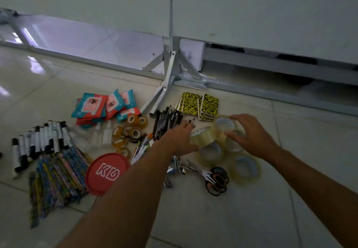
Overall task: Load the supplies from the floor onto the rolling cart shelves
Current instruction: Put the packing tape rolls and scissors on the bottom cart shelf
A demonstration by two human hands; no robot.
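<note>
Reaching down with both arms stretched, the person brackets the clear tape rolls [211, 153] from 2 sides, I judge to gather several at once instead of 1 by 1. The left hand [180, 137] is at 9 o'clock of the pile, its fingers straight and pressed on the side of a tilted roll. The right hand [251, 135] is at 3 o'clock, fingers spread and a little bent over the top rolls; if they already pinch one I cannot tell, because of blur. The rolls lie on the floor [251, 218], with scissors [217, 180] at 6 o'clock and notebooks [203, 104] at 12 o'clock. The cart is not in view.
</note>
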